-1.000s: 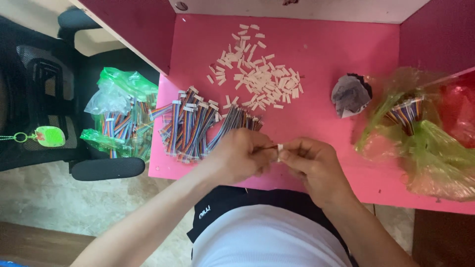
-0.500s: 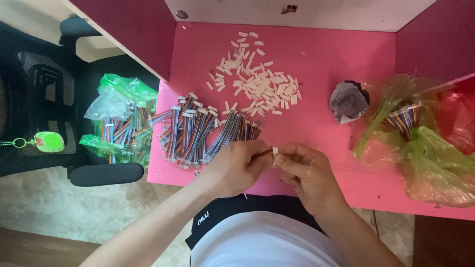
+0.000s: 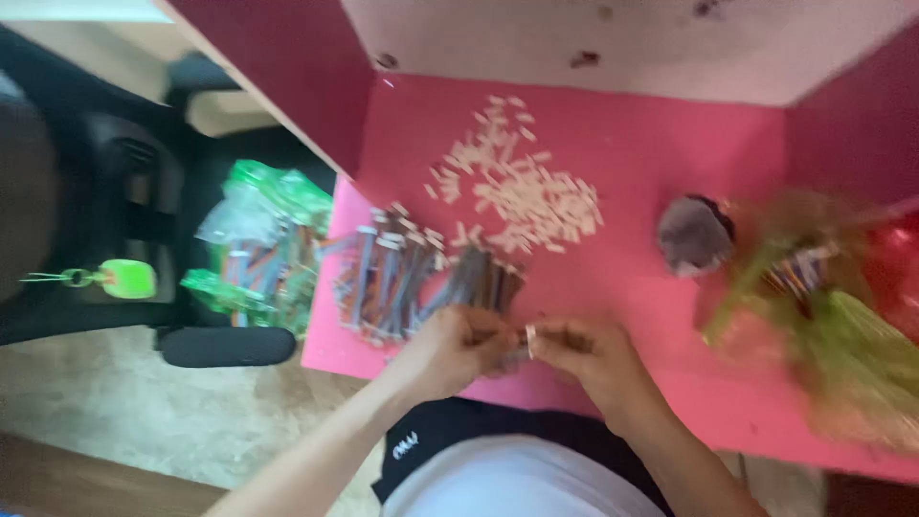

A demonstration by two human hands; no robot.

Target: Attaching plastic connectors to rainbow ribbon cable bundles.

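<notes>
Barely shifted since earlier, both hands are being held together just below the ribbon-cable pile (image 3: 421, 278), left hand (image 3: 455, 349) and right hand (image 3: 589, 354) each pinched shut on a small white connector (image 3: 529, 335) for joining.

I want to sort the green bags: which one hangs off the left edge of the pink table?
The green bag of coloured wires, left of the wire bundles. The other green bag lies on the table's right side.

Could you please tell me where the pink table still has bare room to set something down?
Bare pink table shows between the white connector pile and the grey wad. The cable bundles crowd the left edge, the green bags the right.
</notes>
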